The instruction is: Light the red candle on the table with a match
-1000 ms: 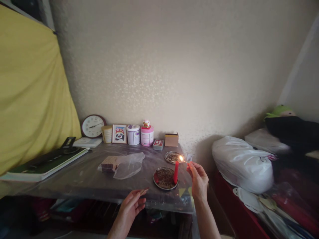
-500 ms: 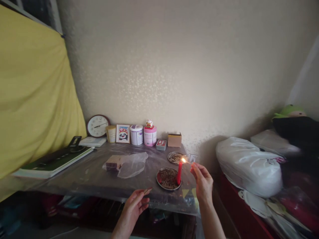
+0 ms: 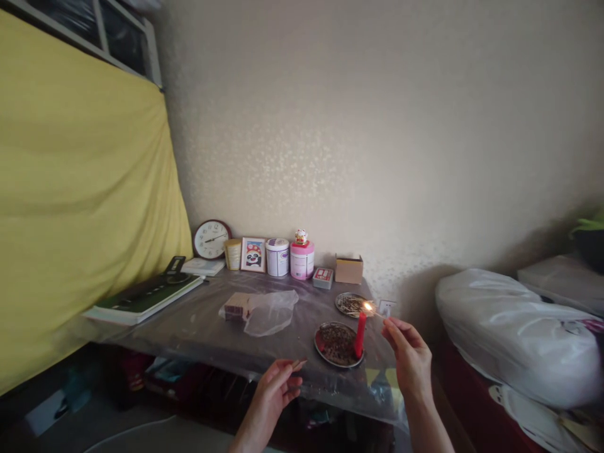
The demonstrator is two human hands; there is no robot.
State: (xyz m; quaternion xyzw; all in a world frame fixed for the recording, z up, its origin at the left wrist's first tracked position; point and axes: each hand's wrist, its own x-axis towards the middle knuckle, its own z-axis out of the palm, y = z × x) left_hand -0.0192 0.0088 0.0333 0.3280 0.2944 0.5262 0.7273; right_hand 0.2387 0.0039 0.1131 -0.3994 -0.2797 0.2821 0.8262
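My right hand (image 3: 409,358) is pinched shut on a lit match (image 3: 377,312), its flame held right at the top of the red candle (image 3: 360,335), which stands upright at the three o'clock edge of a round dish (image 3: 336,360) filled with dark bits. My left hand (image 3: 278,391) sits at about eight o'clock from that dish, fingers closed around a small flat thing that I take for a matchbox (image 3: 299,363), though it is too small to be sure. Both hands are well apart, with the dish between them. A second small dish (image 3: 350,304) lies at twelve o'clock from the first, and a crumpled clear bag (image 3: 271,311) with a stack of blocks (image 3: 236,306) rests at ten o'clock. The whole table (image 3: 198,333) is draped in thin plastic film, and that worries me most: if the match burns down toward my fingertips and I flinch or drop it, the flame could land on the film or the bag. A nudge from my wrist could also tip the candle, which looks only lightly seated.
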